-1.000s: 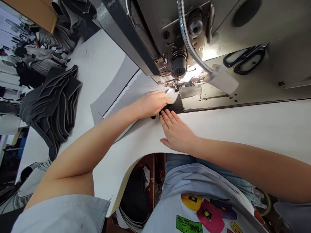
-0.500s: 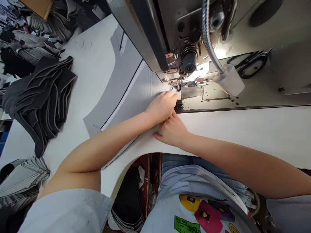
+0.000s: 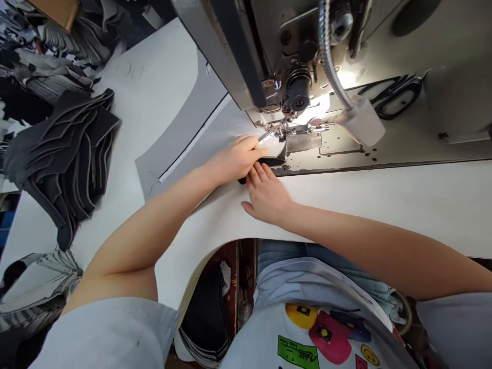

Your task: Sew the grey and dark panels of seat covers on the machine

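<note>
A grey fabric panel [image 3: 172, 136] with a dark line and a pale strip along it runs under the needle area of the sewing machine [image 3: 282, 130]. My left hand [image 3: 236, 161] is closed, fingers curled on the panel just left of the presser foot. A thin shiny metal piece [image 3: 267, 136] shows between this hand and the foot; whether I hold it I cannot tell. My right hand [image 3: 267, 195] lies with fingers stretched at the panel's near edge, thumb apart, fingertips by my left hand. A dark edge of material [image 3: 242, 180] peeks out between the hands.
Dark cut pieces [image 3: 73, 154] are stacked on the white table [image 3: 207, 225] at the left, with more fabric piles behind. Black-handled scissors [image 3: 397, 100] lie on the machine bed. A white lamp head [image 3: 361, 123] hangs beside the needle. Black pieces [image 3: 205, 318] sit below the table cutout.
The grey panel has shifted right and away from me. My left hand has moved left along it, uncovering the pale corner by the foot. My right hand's fingers have straightened and come into view.
</note>
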{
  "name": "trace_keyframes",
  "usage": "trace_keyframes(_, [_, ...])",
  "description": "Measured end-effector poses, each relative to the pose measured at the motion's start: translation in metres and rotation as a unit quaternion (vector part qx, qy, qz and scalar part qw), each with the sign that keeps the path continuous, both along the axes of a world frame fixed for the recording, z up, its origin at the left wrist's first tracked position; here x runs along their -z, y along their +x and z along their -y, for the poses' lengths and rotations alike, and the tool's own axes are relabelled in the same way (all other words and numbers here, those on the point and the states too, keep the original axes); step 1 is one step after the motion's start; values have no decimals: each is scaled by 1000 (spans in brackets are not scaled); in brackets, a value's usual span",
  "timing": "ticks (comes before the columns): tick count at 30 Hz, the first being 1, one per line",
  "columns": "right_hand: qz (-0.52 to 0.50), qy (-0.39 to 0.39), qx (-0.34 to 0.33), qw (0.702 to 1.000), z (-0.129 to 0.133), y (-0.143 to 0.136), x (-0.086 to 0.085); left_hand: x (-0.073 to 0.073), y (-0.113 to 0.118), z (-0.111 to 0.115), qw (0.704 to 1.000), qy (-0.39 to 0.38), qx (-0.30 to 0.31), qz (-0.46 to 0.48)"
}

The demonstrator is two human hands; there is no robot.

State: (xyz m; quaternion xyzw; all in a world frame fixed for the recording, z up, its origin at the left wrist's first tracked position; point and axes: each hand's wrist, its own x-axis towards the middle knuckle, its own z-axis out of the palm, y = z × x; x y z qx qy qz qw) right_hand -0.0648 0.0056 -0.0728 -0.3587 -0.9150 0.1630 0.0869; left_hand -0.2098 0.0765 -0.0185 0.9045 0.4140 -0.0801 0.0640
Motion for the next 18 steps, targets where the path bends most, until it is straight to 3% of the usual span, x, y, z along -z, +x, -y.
trace_keyframes(4, [-11, -9, 8, 1000, -8, -15, -2, -4, 14, 7, 991, -23, -128, 30])
trace_keyframes(9, [-15, 10, 4, 1000, -1, -6, -1, -8, 34, 18, 989, -33, -145, -1])
trace_keyframes(14, [-16, -5, 1, 1000, 1, 1, -5, 2, 48, 21, 968, -40, -246, 18])
trace_keyframes(18, [-10, -27, 15, 999, -7, 1, -7, 11, 54, 12, 975, 2, -222, 14])
